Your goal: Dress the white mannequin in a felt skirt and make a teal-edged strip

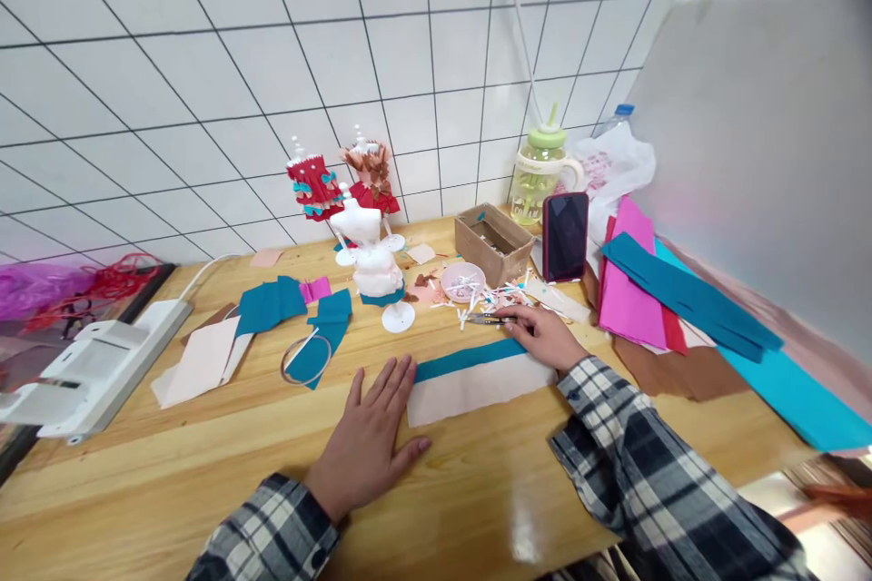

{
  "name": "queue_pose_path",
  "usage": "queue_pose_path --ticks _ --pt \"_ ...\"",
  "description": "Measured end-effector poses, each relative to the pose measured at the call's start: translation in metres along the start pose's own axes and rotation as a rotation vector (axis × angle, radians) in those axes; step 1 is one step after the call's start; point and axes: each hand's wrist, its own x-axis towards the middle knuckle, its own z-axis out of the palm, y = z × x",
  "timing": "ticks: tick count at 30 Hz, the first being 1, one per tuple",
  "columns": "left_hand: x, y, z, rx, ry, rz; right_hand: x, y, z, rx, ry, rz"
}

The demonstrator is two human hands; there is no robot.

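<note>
My left hand (371, 436) lies flat on the wooden table with its fingers spread, fingertips at the left end of a paper strip. The strip has a teal band (470, 358) along its far edge and a pale pink part (477, 390) nearer me. My right hand (545, 336) is over the strip's far right end, its fingers closed on the dark end of a small, pointed metal tool, seemingly snips (485, 320). White paper bits (508, 298) lie around the tool's tip. Beyond the strip stands a small white dress form (364, 231) wrapped in pale paper with a teal lower edge.
Two decorated dress forms, one red and blue (313, 186), one brown and red (371, 172), stand behind. A cardboard box (494, 245), pink dish (463, 281), phone (565, 236) and bottle (538, 177) are at the back. Coloured paper (633, 290) lies right; a power strip (115, 372) left.
</note>
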Motion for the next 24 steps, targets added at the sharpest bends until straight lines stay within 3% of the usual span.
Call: queue_pose_path --ticks 4,8,13,20,24 --pt "0.001 -0.002 0.002 -0.012 0.030 -0.053 0.000 0.001 0.001 0.076 0.017 0.020" --pt "0.002 -0.003 0.005 -0.039 0.025 -0.081 -0.002 -0.005 0.005 0.004 0.016 0.048" --pt "0.001 0.001 0.006 -0.091 0.141 -0.257 -0.018 -0.015 0.005 -0.057 0.041 0.070" --pt "0.002 0.006 -0.002 -0.154 0.069 -0.290 -0.036 -0.006 -0.001 0.124 -0.030 0.063" --pt "0.001 0.006 -0.001 -0.176 0.120 -0.298 -0.037 -0.005 0.001 0.167 -0.027 0.056"
